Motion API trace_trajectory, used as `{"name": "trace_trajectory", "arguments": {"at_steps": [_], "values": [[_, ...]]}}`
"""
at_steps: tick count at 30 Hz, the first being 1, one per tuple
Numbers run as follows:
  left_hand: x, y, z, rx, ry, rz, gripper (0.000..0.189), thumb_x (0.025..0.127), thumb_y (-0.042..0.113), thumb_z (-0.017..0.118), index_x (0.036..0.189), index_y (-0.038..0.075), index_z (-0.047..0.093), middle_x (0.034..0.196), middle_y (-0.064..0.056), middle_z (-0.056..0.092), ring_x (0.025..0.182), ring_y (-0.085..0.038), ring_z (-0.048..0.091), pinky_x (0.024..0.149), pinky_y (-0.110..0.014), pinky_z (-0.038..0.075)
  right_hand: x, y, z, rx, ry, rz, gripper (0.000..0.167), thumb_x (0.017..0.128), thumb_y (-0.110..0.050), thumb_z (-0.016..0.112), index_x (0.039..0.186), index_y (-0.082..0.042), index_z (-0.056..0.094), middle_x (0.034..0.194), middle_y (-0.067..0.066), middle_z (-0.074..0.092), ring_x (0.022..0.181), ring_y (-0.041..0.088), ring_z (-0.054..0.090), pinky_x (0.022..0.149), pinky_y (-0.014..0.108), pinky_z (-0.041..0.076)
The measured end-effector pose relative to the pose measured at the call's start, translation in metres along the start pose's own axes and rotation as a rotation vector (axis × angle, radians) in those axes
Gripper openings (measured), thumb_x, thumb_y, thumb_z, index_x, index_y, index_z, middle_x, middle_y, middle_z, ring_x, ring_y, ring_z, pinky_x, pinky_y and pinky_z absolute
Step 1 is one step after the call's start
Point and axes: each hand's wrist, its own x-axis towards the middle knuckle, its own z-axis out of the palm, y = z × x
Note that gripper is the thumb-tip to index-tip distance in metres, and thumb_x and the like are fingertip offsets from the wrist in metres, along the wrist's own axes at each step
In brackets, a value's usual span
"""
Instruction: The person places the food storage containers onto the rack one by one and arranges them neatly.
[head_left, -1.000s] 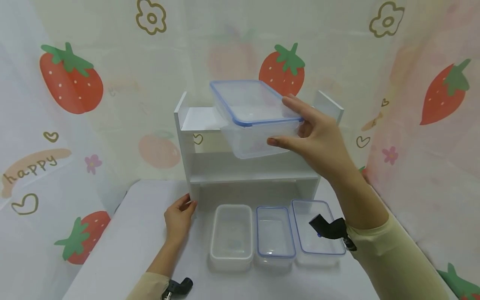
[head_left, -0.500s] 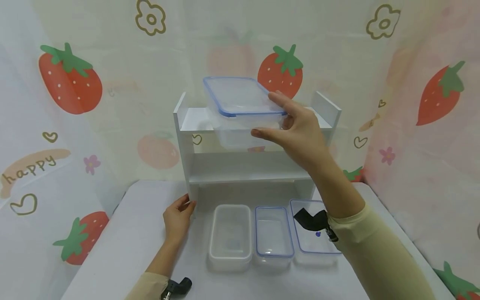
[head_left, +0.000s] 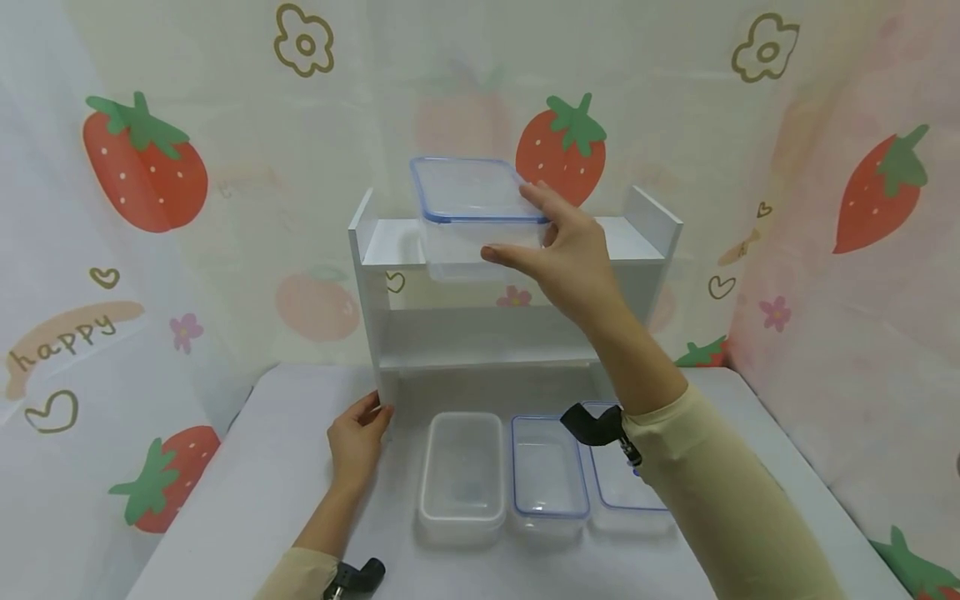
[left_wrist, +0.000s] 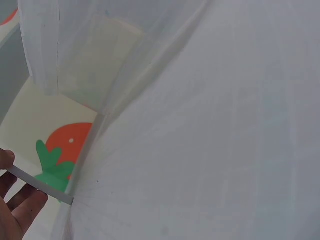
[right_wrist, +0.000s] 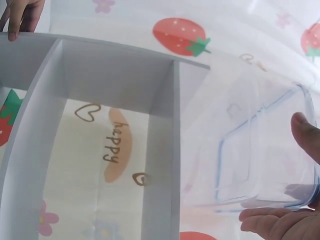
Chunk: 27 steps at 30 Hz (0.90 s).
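Note:
High over the white shelf unit, my right hand grips a clear plastic food container with a blue-rimmed lid by its right side. Thumb lies on the near wall and fingers are at the lid's edge. The container looks level, in front of and over the top shelf's left half; whether it touches the shelf I cannot tell. Low down, my left hand pinches the front edge of the unit's left side panel; the left wrist view has thumb and fingers on either side of that panel.
On the white table before the unit stand a white-lidded container, a smaller blue-rimmed one and another blue-rimmed one, partly behind my right wrist. A strawberry-print curtain hangs behind and at both sides.
The right hand has carried the container left and farther away, over the top shelf, and it appears more level now. My left hand has stayed on the side panel.

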Motion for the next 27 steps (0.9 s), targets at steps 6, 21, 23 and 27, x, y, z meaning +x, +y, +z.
{"name": "trace_trajectory", "arguments": {"at_steps": [6,21,23,27], "values": [[0.0,0.002,-0.001,0.003,-0.002,-0.013,0.042,0.093,0.015,0.078,0.13,0.0,0.068,0.124,-0.016,0.073,0.108,-0.03,0.073,0.076,-0.01,0.056,0.011,0.002,0.011,0.049,-0.011,0.029,0.091,0.075,-0.038,0.093,0.153,-0.018,0.05,0.163,-0.003,0.04,0.137,0.008,0.051,0.103,0.025,0.052],[0.0,0.001,-0.001,0.008,-0.006,-0.006,0.041,0.093,0.014,0.077,0.131,0.002,0.068,0.124,-0.016,0.072,0.108,-0.03,0.073,0.076,-0.011,0.056,0.031,0.003,0.04,0.067,0.017,0.035,0.09,0.075,-0.032,0.094,0.152,-0.017,0.05,0.161,-0.001,0.044,0.151,0.001,0.029,0.11,0.021,0.045],[0.0,0.001,-0.001,0.01,-0.011,-0.004,0.042,0.093,0.014,0.077,0.131,0.0,0.067,0.125,-0.018,0.072,0.108,-0.031,0.073,0.076,-0.009,0.056,0.033,0.004,0.044,0.066,0.013,0.046,0.09,0.075,-0.033,0.094,0.153,-0.018,0.05,0.162,-0.002,0.042,0.151,0.0,0.028,0.111,0.021,0.045],[0.0,-0.001,-0.001,0.011,-0.014,0.004,0.043,0.094,0.014,0.076,0.132,-0.002,0.066,0.128,-0.021,0.07,0.11,-0.032,0.072,0.077,-0.009,0.056,0.035,0.006,0.051,0.06,0.009,0.061,0.09,0.076,-0.035,0.093,0.153,-0.019,0.049,0.164,0.0,0.039,0.152,0.002,0.028,0.111,0.023,0.045]]}}
